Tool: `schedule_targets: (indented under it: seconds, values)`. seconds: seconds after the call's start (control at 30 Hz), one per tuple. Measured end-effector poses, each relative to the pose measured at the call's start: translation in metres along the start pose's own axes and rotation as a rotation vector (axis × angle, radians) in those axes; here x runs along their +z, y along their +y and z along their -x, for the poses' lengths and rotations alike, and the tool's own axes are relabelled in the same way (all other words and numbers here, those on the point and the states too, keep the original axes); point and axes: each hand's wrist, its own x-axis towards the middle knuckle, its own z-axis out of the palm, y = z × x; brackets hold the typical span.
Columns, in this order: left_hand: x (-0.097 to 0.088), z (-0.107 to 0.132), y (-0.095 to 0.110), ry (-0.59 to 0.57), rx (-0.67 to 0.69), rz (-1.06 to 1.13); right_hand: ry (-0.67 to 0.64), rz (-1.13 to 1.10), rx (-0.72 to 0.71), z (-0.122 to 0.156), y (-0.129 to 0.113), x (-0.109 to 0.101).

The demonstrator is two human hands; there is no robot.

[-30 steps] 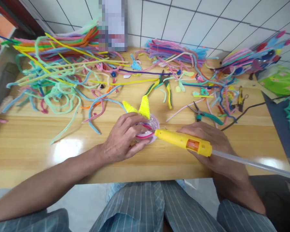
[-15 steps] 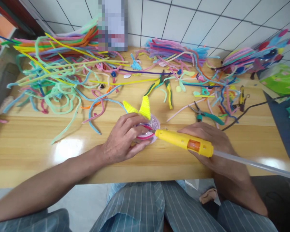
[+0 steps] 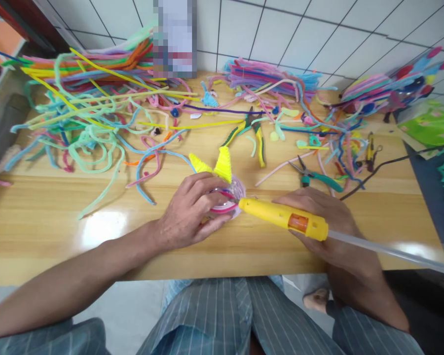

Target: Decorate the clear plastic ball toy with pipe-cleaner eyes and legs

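Note:
My left hand (image 3: 198,209) is closed around a small pipe-cleaner craft piece (image 3: 239,190), pale purple with a pink and white rim. Two yellow pointed pieces (image 3: 224,165) stick up at its far side, touching or joined to it; I cannot tell which. Much of the piece is hidden by my fingers. My right hand (image 3: 318,217) grips a yellow hot glue gun (image 3: 270,211), and a long translucent glue stick (image 3: 385,249) runs out of its back end. The gun's nozzle tip is at the rim of the piece, beside my left fingertips.
Loose pipe cleaners (image 3: 96,148) tangle across the left of the table (image 3: 192,261), with bundles (image 3: 262,81) along the wall. Yellow-green pliers (image 3: 259,143) and teal-handled pliers (image 3: 323,181) lie beyond my hands. A black cord (image 3: 388,160) crosses the right side.
Both hands, the craft piece and the glue gun hold nearly the same position. The whole view has shifted very slightly.

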Motion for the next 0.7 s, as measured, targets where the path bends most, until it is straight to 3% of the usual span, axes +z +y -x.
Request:
schedule_targets:
  seconds: [0.7]
  values:
    - [-0.0003,-0.0006,-0.0006,0.005,-0.003,-0.013,-0.034,0.047,-0.017,0.0003,0.0006,-0.0029]
